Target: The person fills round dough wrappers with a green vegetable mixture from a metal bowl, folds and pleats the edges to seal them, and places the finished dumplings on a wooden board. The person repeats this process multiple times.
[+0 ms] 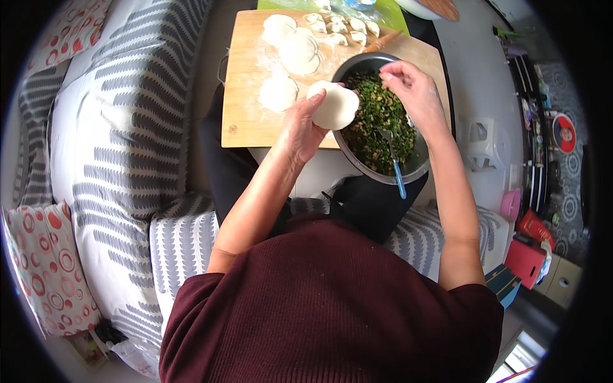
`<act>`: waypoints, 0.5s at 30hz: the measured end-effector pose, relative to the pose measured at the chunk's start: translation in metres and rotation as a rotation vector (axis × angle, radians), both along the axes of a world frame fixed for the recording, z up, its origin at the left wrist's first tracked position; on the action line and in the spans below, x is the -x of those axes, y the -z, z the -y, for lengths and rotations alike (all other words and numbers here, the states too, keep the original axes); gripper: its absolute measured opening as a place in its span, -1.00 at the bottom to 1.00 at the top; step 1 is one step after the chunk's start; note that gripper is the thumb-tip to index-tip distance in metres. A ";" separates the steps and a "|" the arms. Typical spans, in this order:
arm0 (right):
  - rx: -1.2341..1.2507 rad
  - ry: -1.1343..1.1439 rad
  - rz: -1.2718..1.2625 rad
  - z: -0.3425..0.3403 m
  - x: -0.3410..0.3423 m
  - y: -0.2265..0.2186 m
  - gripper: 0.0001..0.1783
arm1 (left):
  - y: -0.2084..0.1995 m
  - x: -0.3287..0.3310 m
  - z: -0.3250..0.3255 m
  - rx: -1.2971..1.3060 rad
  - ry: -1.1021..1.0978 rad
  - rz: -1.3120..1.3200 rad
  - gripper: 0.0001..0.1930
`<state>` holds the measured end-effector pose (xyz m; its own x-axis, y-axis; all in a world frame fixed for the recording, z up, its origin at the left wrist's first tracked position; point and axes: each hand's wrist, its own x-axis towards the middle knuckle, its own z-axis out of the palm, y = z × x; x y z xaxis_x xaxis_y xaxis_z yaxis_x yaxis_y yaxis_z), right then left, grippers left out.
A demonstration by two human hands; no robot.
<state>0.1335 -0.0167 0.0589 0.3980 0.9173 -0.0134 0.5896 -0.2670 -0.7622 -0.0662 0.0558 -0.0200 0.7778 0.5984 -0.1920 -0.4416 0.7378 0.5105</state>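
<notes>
My left hand (303, 127) holds a round, flat dumpling wrapper (336, 107), thumb on top, beside the left rim of a metal bowl (418, 167). Chopped green filling (377, 105) with brownish bits fills much of the bowl. A spoon with a blue handle (399, 180) rests in it, the handle leaning over the near rim. Above the bowl's far right side is my right hand (415, 92), fingers curled toward the thumb; whether anything is between them I cannot make out. More wrappers (299, 52) lie overlapping on the floured wooden board (246, 83), with another group (278, 93) nearer me.
Folded dumplings (337, 27) sit at the board's far side, near a wooden rolling pin (383, 41). Behind is a green mat (385, 13). A patterned sofa (128, 159) stands on the left, a white plastic stool (484, 144) on the right.
</notes>
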 end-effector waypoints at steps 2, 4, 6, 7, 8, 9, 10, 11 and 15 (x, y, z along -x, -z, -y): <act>0.060 0.057 0.193 0.037 0.005 0.000 -0.83 | 0.000 -0.004 0.006 -0.006 -0.072 -0.170 -0.61; 0.217 0.068 0.356 0.074 0.008 0.022 -0.74 | 0.000 -0.007 0.010 0.044 -0.099 -0.229 -0.66; 0.355 0.039 0.542 0.104 0.021 0.033 -0.66 | 0.004 -0.010 0.011 0.068 -0.103 -0.218 -0.71; 0.383 0.010 0.623 0.117 0.025 0.040 -0.62 | 0.004 -0.011 0.012 0.067 -0.100 -0.228 -0.70; 0.384 0.029 0.628 0.126 0.030 0.047 -0.60 | 0.004 -0.013 0.013 0.064 -0.100 -0.239 -0.70; 0.416 0.040 0.601 0.131 0.032 0.050 -0.66 | 0.004 -0.015 0.014 0.060 -0.100 -0.250 -0.70; 0.339 0.036 0.665 0.136 0.031 0.056 -0.70 | 0.006 -0.016 0.016 0.062 -0.099 -0.230 -0.70; 0.261 0.030 0.728 0.140 0.030 0.061 -0.72 | 0.006 -0.017 0.017 0.060 -0.097 -0.220 -0.70; 0.272 0.161 0.621 0.145 0.015 0.041 -0.74 | 0.014 -0.017 0.017 0.034 -0.076 -0.187 -0.72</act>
<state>0.1187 -0.1614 0.0178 0.5373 0.8424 0.0401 0.8318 -0.5215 -0.1901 -0.0493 0.0383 -0.0344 0.6798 0.6444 -0.3500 -0.3966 0.7245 0.5637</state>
